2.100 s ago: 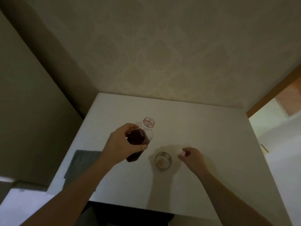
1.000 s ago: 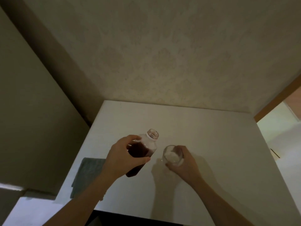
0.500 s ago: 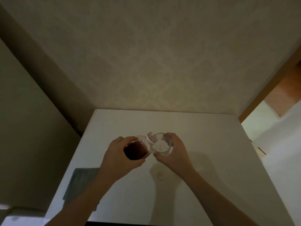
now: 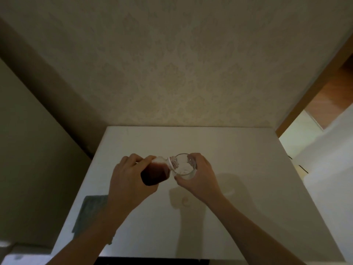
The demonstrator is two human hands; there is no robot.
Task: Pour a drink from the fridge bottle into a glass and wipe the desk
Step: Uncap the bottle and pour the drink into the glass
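Left hand [image 4: 128, 180] wrapped round a clear plastic bottle of dark red drink [image 4: 155, 174], fingers over the top, thumb underneath, gripping tight. Bottle tipped toward 3 o'clock, its open threaded neck [image 4: 172, 163] resting at or just inside the rim of a clear drinking glass [image 4: 185, 167]. Drink sits in the bottle's lower body; can't tell if any is flowing out yet, and the glass bottom looks pale.

Right hand [image 4: 199, 177] cups the glass from the 3 o'clock side, fingers curled round its wall, thumb at the near side. Both held up off the white desk top [image 4: 238, 169], approx. centre, w/ shadows on the surface below.

Small round pale mark or object [image 4: 185, 200] on the desk at 6 o'clock of the glass, too blurred to ID.

Grey-green folded cloth [image 4: 89, 213] lies flat at the desk's 8 o'clock edge, partly behind the left forearm, well apart from the glass.
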